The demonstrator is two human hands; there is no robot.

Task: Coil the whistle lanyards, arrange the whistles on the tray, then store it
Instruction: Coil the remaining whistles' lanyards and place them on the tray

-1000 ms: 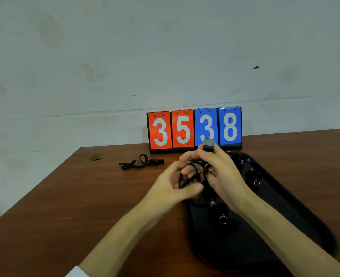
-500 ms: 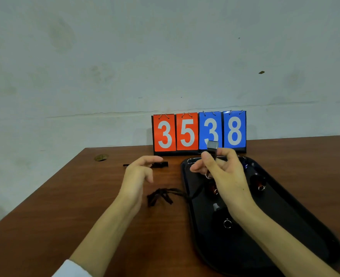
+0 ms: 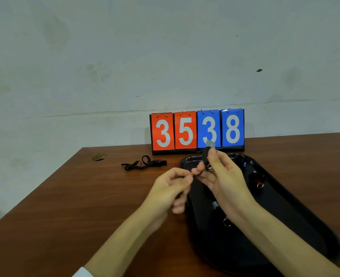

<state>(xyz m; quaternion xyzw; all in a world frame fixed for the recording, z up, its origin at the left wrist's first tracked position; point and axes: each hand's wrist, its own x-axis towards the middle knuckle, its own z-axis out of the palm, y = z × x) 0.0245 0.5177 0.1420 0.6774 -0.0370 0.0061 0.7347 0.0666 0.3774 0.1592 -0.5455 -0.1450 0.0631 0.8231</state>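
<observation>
One whistle (image 3: 207, 154) in right hand (image 3: 223, 182), two on tray (image 3: 305, 222), one on table (image 3: 55, 206).

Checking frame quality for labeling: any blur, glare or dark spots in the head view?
Head view: left hand and right hand slightly motion-blurred; black tray swallows detail, small glare on its far rim; scoreboard sharp; wide-angle bends the table edge.

I see a dark whistle (image 3: 207, 152) held upright over the black tray (image 3: 297, 216); another whistle (image 3: 158, 162), lanyard (image 3: 137, 164) loose, lies left of the tray.
</observation>
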